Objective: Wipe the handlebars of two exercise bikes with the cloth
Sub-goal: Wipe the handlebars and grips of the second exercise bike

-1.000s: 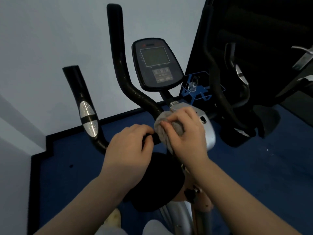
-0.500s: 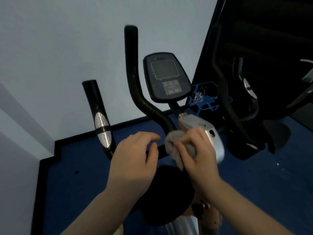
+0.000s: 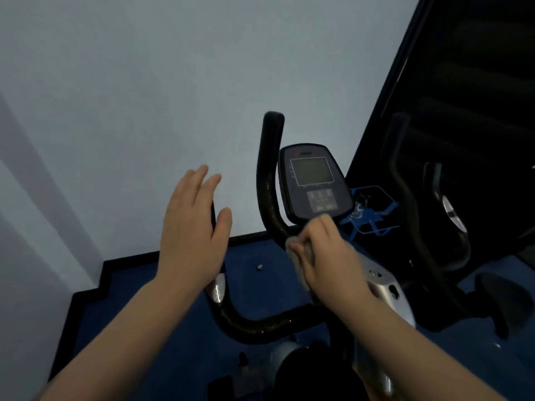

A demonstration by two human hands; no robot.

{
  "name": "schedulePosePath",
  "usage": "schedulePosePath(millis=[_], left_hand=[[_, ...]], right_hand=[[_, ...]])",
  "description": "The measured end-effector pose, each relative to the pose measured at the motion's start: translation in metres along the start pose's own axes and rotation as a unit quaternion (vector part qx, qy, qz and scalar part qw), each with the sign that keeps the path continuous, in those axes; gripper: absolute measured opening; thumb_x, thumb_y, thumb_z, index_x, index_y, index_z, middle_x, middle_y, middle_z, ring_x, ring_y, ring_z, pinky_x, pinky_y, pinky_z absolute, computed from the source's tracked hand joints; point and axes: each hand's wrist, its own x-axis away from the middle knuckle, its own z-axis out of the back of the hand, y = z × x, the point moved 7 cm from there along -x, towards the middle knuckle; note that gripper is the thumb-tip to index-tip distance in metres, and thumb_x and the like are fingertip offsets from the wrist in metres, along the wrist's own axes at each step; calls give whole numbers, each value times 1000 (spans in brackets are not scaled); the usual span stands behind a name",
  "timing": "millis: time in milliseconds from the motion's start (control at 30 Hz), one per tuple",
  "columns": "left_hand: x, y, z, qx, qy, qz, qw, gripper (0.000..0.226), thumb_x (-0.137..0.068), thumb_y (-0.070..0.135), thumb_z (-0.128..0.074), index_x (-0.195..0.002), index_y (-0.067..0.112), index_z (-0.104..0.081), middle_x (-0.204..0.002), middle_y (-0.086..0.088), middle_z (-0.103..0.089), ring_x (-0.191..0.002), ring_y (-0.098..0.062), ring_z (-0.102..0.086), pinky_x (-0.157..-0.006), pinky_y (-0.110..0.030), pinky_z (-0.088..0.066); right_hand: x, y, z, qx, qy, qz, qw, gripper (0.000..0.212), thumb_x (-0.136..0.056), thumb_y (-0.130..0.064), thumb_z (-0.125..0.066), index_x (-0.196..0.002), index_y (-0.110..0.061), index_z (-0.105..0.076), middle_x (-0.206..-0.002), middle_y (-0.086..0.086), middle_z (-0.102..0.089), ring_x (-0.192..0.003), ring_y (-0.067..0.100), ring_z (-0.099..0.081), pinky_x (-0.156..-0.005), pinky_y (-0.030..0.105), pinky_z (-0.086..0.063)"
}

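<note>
An exercise bike's black handlebar (image 3: 269,180) rises in front of me, with a grey console (image 3: 314,182) just to its right. My right hand (image 3: 330,253) grips a grey cloth (image 3: 298,256) and presses it against the lower bend of the upright bar, under the console. My left hand (image 3: 192,227) is lifted off the bar, fingers spread and empty, in front of the left grip (image 3: 217,287), whose silver sensor pad shows below the wrist. A second bike's dark handlebar (image 3: 405,192) stands at the right.
The pale wall fills the left and top. Blue floor (image 3: 254,287) with a black skirting lies below. A blue wire rack (image 3: 367,215) sits behind the console. The bike's silver housing (image 3: 382,287) and black seat (image 3: 312,377) are close under my arms.
My left hand let go of the crossbar and rose with its fingers open. My right hand slid the cloth up the bar toward the console. The view tilted down.
</note>
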Motion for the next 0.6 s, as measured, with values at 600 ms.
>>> schedulePosePath(millis=[600], left_hand=[[-5, -6, 2, 9, -4, -8, 1000, 38, -91, 21, -50, -129, 16, -49, -129, 1, -49, -123, -12, -37, -103, -22, -27]], right_hand=[[-91, -7, -13, -61, 94, -123, 986, 15, -91, -25, -58, -88, -12, -50, -98, 4, -52, -77, 16, -51, -71, 31, -42]])
